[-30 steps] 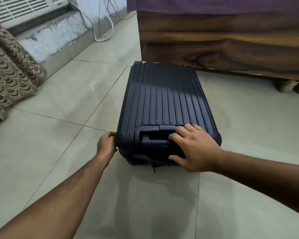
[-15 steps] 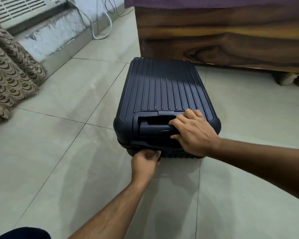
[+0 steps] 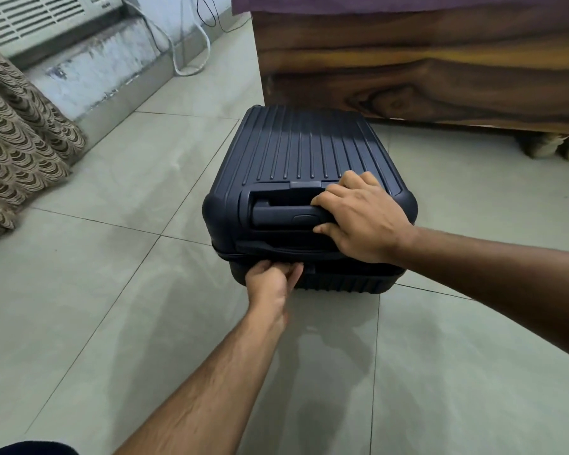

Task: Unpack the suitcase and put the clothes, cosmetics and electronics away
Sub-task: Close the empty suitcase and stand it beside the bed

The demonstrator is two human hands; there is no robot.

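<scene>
A dark navy ribbed hard-shell suitcase [image 3: 296, 152] lies flat and closed on the tiled floor in the middle of the head view. My right hand [image 3: 362, 218] rests on its near top edge, fingers curled over the right end of the carry handle [image 3: 276, 215]. My left hand [image 3: 270, 280] is at the near side seam, fingers pinched on what looks like the zipper pull [image 3: 309, 267]. Nothing of the suitcase's contents shows.
A dark wooden bed frame [image 3: 424, 70] with a purple cover stands right behind the suitcase. A patterned curtain [image 3: 17, 149] hangs at the left. An air conditioner [image 3: 30, 18] and white cables [image 3: 191, 50] sit at the far left wall.
My left hand moved from the suitcase's left corner to the near side seam and pinched the zipper pull there. My right hand stayed on the handle end.
</scene>
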